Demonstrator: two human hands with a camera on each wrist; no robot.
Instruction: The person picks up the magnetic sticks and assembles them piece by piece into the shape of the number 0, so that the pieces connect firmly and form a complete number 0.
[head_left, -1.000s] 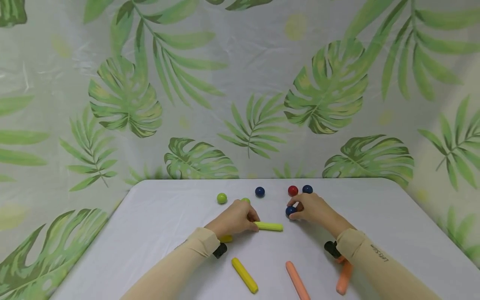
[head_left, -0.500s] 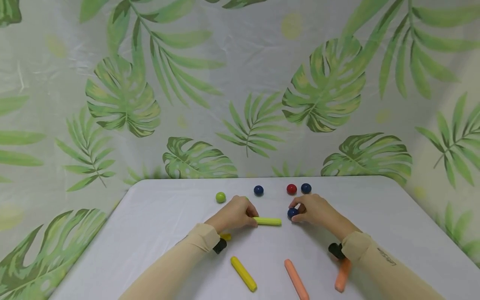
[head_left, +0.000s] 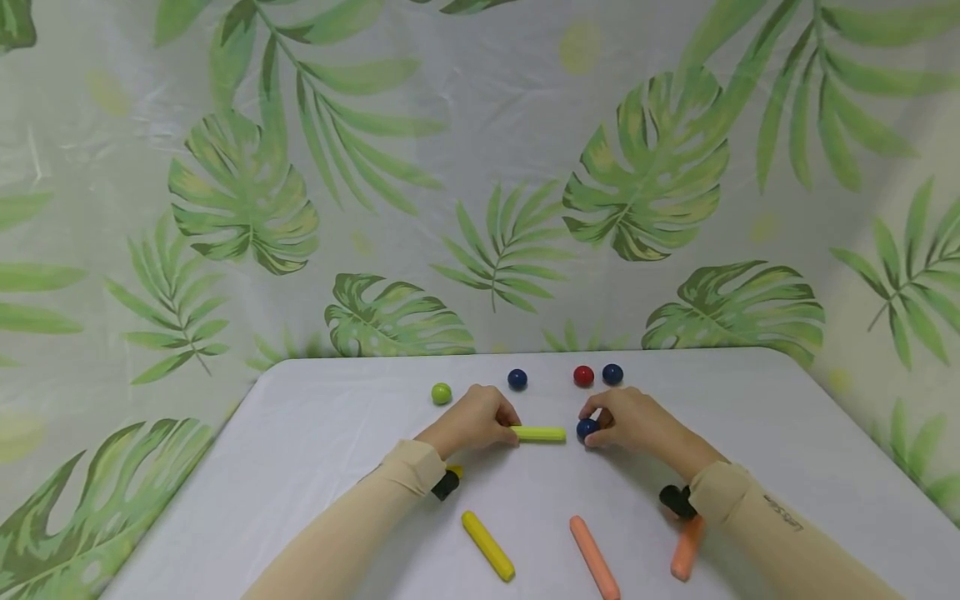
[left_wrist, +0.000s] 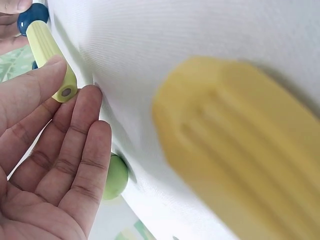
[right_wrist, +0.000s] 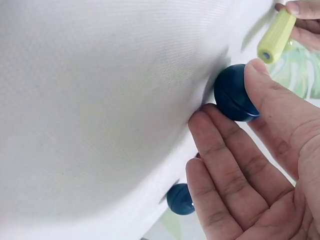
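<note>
My left hand (head_left: 477, 417) pinches one end of a light yellow-green ridged rod (head_left: 542, 433) between thumb and fingers. The rod's near end shows a small round metal disc in the left wrist view. Across from its far end, my right hand (head_left: 626, 417) holds a glossy dark blue ball (right_wrist: 234, 94) between thumb and fingertips. A small gap separates rod and ball, which stand roughly in line just above or on the white table (head_left: 352, 400). A green ball (left_wrist: 116, 177) appears beyond the left fingers in the left wrist view.
Along the back sit a green ball (head_left: 441, 393), a blue ball (head_left: 517, 379), a red ball (head_left: 583, 376) and another blue ball (head_left: 612, 373). Nearer lie a yellow rod (head_left: 487, 546) and orange rods (head_left: 595, 557). Another yellow rod (left_wrist: 240, 140) lies under the left wrist.
The left hand has moved the rod slightly away from me, into line with the blue ball. The right hand has shifted the ball slightly right and nearer.
</note>
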